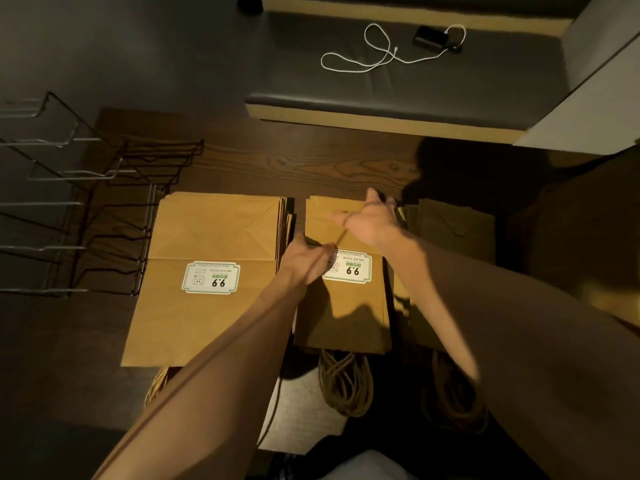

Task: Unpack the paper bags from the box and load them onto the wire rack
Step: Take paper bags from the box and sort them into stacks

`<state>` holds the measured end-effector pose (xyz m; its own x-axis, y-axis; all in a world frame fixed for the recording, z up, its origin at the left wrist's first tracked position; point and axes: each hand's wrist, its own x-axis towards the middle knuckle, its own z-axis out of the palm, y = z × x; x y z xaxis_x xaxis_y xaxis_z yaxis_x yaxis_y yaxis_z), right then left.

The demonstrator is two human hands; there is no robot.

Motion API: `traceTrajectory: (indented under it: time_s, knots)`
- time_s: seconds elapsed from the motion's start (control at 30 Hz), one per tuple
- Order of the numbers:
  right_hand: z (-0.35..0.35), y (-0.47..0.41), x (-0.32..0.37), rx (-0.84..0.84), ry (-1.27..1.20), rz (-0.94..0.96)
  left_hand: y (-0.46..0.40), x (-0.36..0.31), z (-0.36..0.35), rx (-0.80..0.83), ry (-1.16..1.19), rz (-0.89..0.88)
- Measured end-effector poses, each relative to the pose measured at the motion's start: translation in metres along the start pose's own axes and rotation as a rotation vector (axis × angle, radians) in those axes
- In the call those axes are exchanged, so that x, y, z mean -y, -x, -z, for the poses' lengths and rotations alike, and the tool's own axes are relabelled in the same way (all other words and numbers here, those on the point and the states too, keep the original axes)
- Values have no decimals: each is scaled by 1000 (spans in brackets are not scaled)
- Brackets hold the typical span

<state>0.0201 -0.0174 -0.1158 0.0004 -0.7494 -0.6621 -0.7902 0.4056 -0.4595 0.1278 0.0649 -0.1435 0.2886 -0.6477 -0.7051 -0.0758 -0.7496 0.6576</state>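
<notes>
Far to the left stood the wire rack (79, 202), its tiers bare so far as we could see. Just beside it on the wooden floor (294, 168) lay the left stack of paper bags (207, 244), flat, label up, twine handles poking out at its near end.

Between that stack and the middle stack (346, 306) we had our left hand (304, 258), fingers curled down at the middle stack's left edge and pinching a thin band or string that ran up across the top bag. Our right hand (372, 220) lay at the far right corner of the same stack, fingers reaching over the far edge; whether they gripped the bundle or only rested there we could not tell.

Right of that a third stack (450, 237) sat in deep shadow. Beyond, on the dark bench (485, 81), lay a white cable (363, 60) and a small black device (429, 38). No box was plain to us.

We judged the risk to be in the lift: held at one edge and one corner, loose bags might fan out and slide, and the dangling handles (346, 382) might snag on the rack's wires.
</notes>
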Motion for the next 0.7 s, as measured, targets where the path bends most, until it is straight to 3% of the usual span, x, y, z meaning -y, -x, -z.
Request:
traceTrajectory:
  time_s: [0.13, 0.27, 0.37, 0.5, 0.7]
  knots:
    - [-8, 8, 3, -47, -292, -164, -6, 12, -6, -37, 15, -10]
    - [-3, 13, -10, 13, -461, -185, 4, 8, -7, 15, 68, 48]
    - [3, 20, -11, 17, -465, -141, 15, -8, -7, -90, -26, 68]
    - [27, 41, -2, -93, -484, -44, 37, -44, -11, -232, -102, -75]
    - [97, 83, -4, -65, -767, 129, 83, -110, -53, -143, -69, -351]
